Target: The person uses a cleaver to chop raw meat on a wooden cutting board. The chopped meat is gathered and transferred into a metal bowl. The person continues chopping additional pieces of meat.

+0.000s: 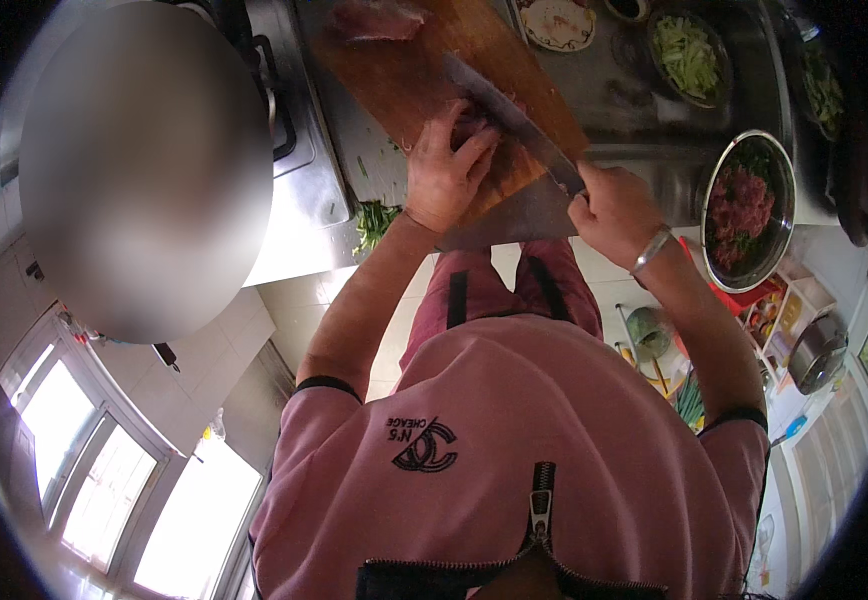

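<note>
My right hand (618, 214) grips the handle of a broad kitchen knife (509, 116), whose blade slants up and left across a wooden cutting board (441, 45). Beside the blade, the bent fingers of my left hand (449, 165) press on a piece of raw meat (468, 127), which they partly cover. Small scraps of meat lie along the knife. Toward the far end of the board rests a larger slab of raw meat (378, 19), apart from both hands.
A metal bowl (749, 281) with minced meat and chopped greens stands at the right. Beyond the board are a patterned plate (558, 26) and a bowl of sliced green vegetable (685, 60). Cut greens (375, 225) lie near my left wrist. A gas stove (303, 135) adjoins on the left.
</note>
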Action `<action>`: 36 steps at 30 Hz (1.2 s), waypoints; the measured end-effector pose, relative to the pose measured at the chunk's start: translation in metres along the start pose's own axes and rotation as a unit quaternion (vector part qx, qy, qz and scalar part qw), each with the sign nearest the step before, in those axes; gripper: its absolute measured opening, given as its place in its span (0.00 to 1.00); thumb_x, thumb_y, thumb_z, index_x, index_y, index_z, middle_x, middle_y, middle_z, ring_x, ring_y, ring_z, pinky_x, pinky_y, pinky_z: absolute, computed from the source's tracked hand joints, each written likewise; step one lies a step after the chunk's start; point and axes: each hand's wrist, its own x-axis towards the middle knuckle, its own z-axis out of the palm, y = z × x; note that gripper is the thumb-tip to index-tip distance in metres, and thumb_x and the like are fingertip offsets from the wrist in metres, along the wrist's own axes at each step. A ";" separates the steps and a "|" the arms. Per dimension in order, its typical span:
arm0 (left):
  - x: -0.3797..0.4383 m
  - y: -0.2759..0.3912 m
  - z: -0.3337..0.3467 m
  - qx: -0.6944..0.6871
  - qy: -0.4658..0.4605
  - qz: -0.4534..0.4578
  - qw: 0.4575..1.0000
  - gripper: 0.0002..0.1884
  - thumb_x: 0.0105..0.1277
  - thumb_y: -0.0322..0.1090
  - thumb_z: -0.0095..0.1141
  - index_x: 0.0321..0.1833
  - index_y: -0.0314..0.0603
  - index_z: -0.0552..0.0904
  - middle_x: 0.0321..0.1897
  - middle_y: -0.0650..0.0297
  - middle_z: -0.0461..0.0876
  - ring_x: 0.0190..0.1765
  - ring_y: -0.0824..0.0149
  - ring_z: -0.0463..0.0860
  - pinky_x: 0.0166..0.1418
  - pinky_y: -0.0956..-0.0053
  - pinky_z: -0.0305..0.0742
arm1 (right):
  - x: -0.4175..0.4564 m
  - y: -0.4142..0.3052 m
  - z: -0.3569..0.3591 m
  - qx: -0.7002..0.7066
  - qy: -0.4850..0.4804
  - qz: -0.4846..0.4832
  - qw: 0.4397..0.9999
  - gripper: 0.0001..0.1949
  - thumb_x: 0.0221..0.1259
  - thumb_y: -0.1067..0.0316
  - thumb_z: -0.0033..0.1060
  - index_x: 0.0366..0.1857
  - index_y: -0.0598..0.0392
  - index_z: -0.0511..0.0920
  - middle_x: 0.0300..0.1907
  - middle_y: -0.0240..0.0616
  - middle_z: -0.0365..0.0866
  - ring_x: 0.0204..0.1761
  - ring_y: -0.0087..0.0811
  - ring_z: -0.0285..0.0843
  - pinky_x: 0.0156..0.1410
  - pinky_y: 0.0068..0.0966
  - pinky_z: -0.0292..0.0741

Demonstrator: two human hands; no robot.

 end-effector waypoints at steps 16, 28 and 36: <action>-0.004 -0.004 0.001 -0.009 0.027 0.003 1.000 0.13 0.52 0.27 0.71 0.42 0.43 0.84 0.48 0.58 0.82 0.48 0.51 0.82 0.50 0.60 0.78 | -0.052 -0.029 0.007 -0.015 0.003 0.009 1.000 0.18 0.54 0.69 0.57 0.50 0.59 0.71 0.31 0.50 0.83 0.32 0.51 0.85 0.38 0.47 0.79; -0.016 -0.008 0.005 -0.024 -0.004 -0.061 0.998 0.13 0.52 0.24 0.68 0.42 0.40 0.84 0.48 0.56 0.83 0.52 0.49 0.82 0.53 0.58 0.79 | -0.035 -0.028 0.011 0.027 -0.072 0.020 0.997 0.19 0.55 0.70 0.52 0.52 0.60 0.71 0.32 0.52 0.82 0.36 0.54 0.83 0.43 0.49 0.76; -0.009 -0.006 0.007 -0.032 0.031 -0.033 0.998 0.13 0.54 0.22 0.66 0.43 0.39 0.85 0.48 0.52 0.84 0.51 0.47 0.83 0.53 0.58 0.79 | 0.047 -0.048 0.009 0.003 -0.032 0.009 0.999 0.17 0.56 0.69 0.55 0.50 0.59 0.73 0.30 0.56 0.83 0.34 0.58 0.81 0.44 0.51 0.77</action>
